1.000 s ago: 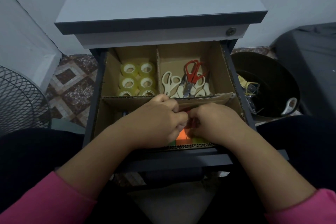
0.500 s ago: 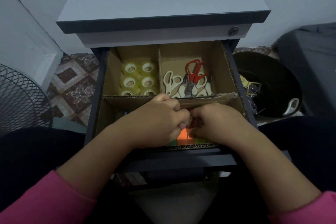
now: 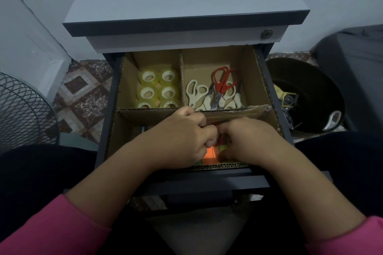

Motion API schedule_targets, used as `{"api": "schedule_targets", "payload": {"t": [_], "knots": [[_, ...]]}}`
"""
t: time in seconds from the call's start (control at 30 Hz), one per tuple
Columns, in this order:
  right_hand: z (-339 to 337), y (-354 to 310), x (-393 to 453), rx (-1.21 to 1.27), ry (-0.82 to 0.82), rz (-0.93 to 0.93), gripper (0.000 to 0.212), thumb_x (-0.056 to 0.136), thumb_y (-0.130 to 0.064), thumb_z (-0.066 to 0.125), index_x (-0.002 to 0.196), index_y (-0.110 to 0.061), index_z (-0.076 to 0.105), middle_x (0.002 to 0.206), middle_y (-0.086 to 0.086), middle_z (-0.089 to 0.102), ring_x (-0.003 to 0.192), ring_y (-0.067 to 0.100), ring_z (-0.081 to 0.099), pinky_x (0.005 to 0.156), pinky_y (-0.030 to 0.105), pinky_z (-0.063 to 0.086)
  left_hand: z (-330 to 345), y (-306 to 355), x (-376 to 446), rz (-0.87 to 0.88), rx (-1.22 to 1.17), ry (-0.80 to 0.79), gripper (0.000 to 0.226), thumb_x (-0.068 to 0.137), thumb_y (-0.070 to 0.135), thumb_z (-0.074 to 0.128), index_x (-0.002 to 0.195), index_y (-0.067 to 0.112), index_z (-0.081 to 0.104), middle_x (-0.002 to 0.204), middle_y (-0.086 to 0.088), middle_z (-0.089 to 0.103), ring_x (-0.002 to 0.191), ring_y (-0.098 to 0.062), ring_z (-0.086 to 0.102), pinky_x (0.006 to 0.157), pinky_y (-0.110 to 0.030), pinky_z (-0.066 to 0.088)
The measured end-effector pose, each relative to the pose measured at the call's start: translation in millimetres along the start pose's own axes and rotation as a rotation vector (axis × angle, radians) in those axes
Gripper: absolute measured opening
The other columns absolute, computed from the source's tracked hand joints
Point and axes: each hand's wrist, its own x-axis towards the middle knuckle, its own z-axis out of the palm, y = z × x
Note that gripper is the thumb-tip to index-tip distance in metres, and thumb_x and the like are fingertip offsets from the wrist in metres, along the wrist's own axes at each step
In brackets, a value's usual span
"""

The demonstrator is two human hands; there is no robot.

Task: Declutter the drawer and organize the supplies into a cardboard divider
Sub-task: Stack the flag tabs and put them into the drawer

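Both hands down in the front compartment of the divider [image 3: 251,72], knuckles almost touching. Left hand [image 3: 182,136] curled shut, right hand [image 3: 246,138] fingers bent down onto small coloured blocks [image 3: 209,154], orange and green, likely sticky notes; whether either hand truly grips one I cannot tell.

Best done by squaring the blocks flat against the drawer [image 3: 207,180] front edge, not bending the leaning cross wall.

Back left: tape rolls [image 3: 158,88] in pairs. Back right: scissors [image 3: 215,93], white-handled, one red pair on top. Bin [image 3: 323,97] right of drawer holds odd leftovers.
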Motion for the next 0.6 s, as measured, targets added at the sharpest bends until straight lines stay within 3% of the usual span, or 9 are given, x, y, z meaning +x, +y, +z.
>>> {"api": "schedule_targets", "payload": {"t": [0.23, 0.4, 0.6], "knots": [[-4.0, 0.1, -2.0, 0.013, -0.013, 0.001, 0.03, 0.07, -0.041, 0.073, 0.097, -0.041, 0.06, 0.086, -0.013, 0.058, 0.085, 0.012, 0.058, 0.063, 0.024, 0.04, -1.5, 0.1, -0.6, -0.017, -0.028, -0.011, 0.04, 0.079, 0.042, 0.018, 0.097, 0.032, 0.053, 0.102, 0.008, 0.049, 0.097, -0.013, 0.036, 0.098, -0.034, 0.034], [-13.4, 8.4, -8.2, -0.004, -0.032, 0.04, 0.035, 0.07, -0.04, 0.074, 0.102, -0.041, 0.061, 0.082, -0.014, 0.053, 0.082, 0.009, 0.052, 0.066, 0.025, 0.044, -5.2, 2.6, -2.0, -0.032, -0.064, -0.063, 0.021, 0.088, 0.032, 0.038, 0.104, 0.031, 0.051, 0.108, 0.007, 0.045, 0.102, -0.015, 0.033, 0.098, -0.034, 0.036], [-7.7, 6.6, -5.7, -0.025, -0.029, 0.029, 0.045, 0.068, -0.041, 0.073, 0.11, -0.042, 0.06, 0.1, -0.009, 0.063, 0.093, 0.016, 0.061, 0.068, 0.027, 0.047, -5.6, 10.9, -0.1, 0.016, -0.079, -0.057, 0.044, 0.078, 0.04, 0.017, 0.103, 0.03, 0.053, 0.103, 0.005, 0.051, 0.099, -0.019, 0.046, 0.096, -0.036, 0.039]]}}
